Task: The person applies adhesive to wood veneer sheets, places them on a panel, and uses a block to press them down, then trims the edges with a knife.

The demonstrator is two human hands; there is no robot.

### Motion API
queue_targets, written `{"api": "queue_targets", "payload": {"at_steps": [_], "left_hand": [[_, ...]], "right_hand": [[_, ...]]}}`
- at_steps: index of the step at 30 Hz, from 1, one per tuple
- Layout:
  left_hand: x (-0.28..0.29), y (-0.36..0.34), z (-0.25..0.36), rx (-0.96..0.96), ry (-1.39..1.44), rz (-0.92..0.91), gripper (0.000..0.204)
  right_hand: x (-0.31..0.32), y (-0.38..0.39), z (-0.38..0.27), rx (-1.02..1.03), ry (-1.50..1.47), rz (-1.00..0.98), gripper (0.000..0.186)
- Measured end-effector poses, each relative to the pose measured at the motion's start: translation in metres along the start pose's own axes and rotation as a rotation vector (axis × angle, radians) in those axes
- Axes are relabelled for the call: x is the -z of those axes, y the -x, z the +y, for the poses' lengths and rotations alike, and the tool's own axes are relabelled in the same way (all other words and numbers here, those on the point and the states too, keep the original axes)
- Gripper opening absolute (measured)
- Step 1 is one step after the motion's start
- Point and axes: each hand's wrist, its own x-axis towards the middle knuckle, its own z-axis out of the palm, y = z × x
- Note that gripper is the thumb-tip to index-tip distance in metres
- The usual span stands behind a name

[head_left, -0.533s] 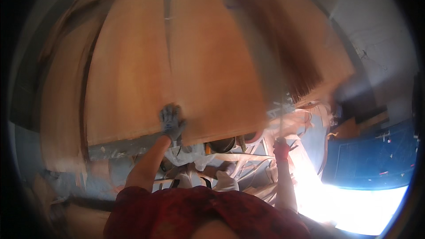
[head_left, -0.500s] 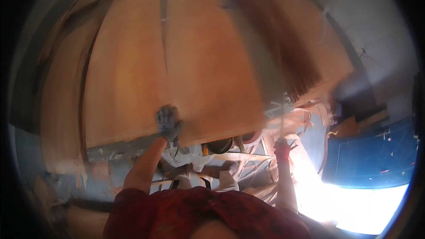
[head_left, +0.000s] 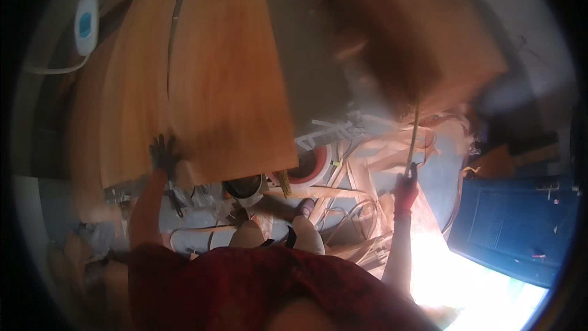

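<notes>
Fingers (head_left: 162, 143) of the dark-gloved left hand (head_left: 164, 158) lie splayed on broad orange-brown wooden panels (head_left: 236, 86) near their lower edge, apparently steadying them, while the right hand (head_left: 406, 189) grips a thin tan stick (head_left: 414, 138).

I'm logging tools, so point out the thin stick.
In the head view, right of centre, the thin stick is in the right hand, above and left of the blue panel.

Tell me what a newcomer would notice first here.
Probably the big orange-brown boards filling the upper left and middle, with the gloved left grip spread near their lower edge. Next, the glaring light at lower right, below a blue panel. Then the right grip, right of centre, closed around a thin stick.
</notes>
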Motion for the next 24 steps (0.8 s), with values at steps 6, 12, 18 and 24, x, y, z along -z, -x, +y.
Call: {"api": "queue_targets", "payload": {"at_steps": [6,12,18,24], "left_hand": [[-0.043,0.002,0.06,0.004,0.196,0.309,0.074],[-0.09,0.078,0.03,0.056,0.347,0.379,0.07],[-0.099,0.074,0.033,0.215,0.429,0.364,0.066],[-0.114,0.058,-0.003,0.384,0.629,0.416,0.065]], "right_hand": [[0.192,-0.27,0.048,0.865,0.632,0.407,0.055],[0.16,-0.372,-0.146,0.763,0.614,0.461,0.08],[-0.04,-0.282,-0.055,0.935,0.069,0.026,0.065],[-0.242,-0.011,-0.135,0.974,-0.008,-0.451,0.072]]}}
